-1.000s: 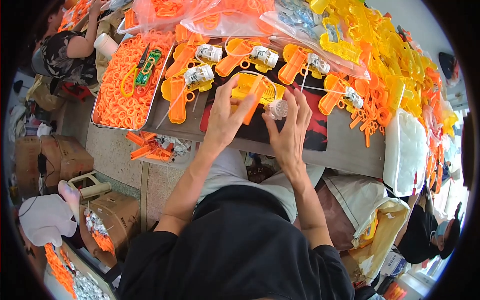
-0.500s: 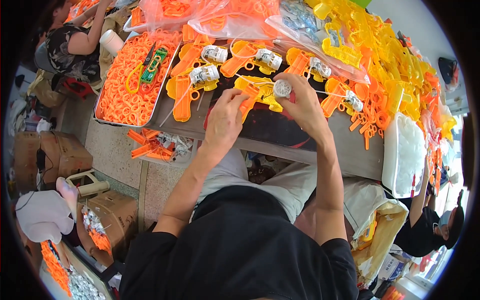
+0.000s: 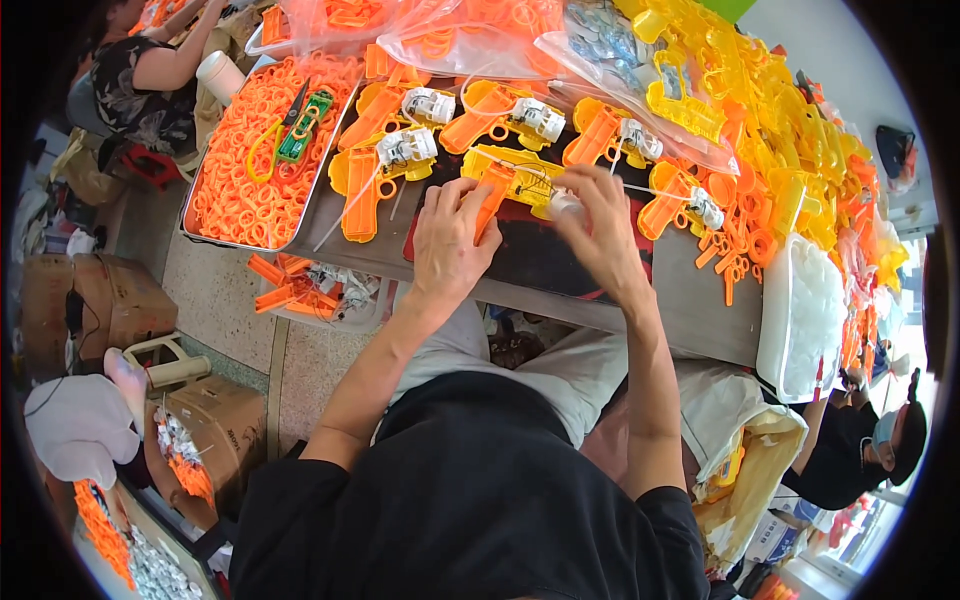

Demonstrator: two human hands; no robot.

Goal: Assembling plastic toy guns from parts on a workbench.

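Head view centres on a toy gun half [image 3: 525,172], yellow with an orange handle, above a dark mat [image 3: 545,258] on the table. The left hand [image 3: 448,235] pinches its handle. The right hand [image 3: 605,230] is blurred, fingers bent near a whitish round part [image 3: 568,208] at the shell's right end; whether they grip it cannot be told. Similar gun halves [image 3: 360,190] lie around. Farther left sits a metal tray [image 3: 245,246] of orange rings [image 3: 240,200]; to the right, a white tub [image 3: 773,372] beside piled yellow shells [image 3: 740,100].
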